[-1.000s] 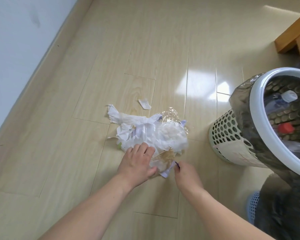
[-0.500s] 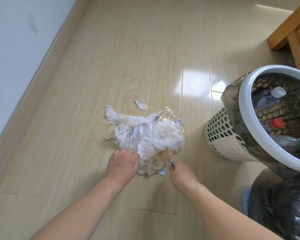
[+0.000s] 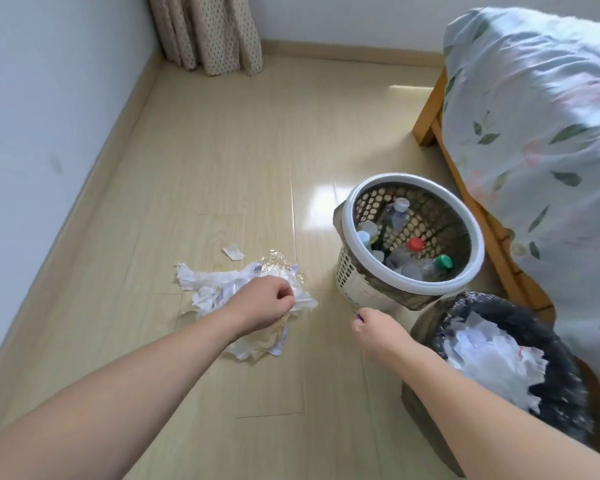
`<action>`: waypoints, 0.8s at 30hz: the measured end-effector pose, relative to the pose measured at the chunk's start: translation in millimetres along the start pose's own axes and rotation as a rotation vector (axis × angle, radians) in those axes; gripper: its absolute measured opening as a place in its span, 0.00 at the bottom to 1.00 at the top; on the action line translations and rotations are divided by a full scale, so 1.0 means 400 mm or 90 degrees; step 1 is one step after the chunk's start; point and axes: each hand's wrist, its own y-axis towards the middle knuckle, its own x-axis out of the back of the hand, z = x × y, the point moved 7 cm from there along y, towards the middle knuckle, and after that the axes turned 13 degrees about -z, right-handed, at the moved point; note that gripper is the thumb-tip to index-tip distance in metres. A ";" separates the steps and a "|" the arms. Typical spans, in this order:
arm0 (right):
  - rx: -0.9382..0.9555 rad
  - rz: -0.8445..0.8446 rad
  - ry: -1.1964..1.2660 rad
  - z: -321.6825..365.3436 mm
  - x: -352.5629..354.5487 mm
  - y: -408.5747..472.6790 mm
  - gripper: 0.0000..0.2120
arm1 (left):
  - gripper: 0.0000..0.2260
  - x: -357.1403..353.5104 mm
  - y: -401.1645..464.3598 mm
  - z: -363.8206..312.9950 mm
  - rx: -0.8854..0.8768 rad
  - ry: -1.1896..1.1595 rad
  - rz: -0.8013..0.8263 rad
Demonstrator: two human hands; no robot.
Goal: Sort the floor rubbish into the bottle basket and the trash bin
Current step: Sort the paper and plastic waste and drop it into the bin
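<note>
Fingers (image 3: 284,299) of the left hand (image 3: 264,306) curling shut on the crumpled wad of paper and plastic wrap (image 3: 243,299) at centre frame, still lying on the wood floor (image 3: 222,161), while the right hand (image 3: 374,332), loosely closed with nothing clearly pinched, hanging well apart beside the bottle basket (image 3: 409,289). Judging by this, gathering the paper rubbish, with the next move calling for a firm bunching grip, lifting clear, then carrying rightward over the black-lined trash bin (image 3: 561,389) at lower right, already holding white paper. Both forearms reaching forward from the lower edge, left wrist bent down, leaving one small scrap (image 3: 232,252) lying just above the wad.
</note>
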 end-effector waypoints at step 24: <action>-0.238 -0.182 0.067 -0.643 0.371 -0.100 0.20 | 0.07 -0.534 -0.038 -0.663 -0.100 0.225 0.056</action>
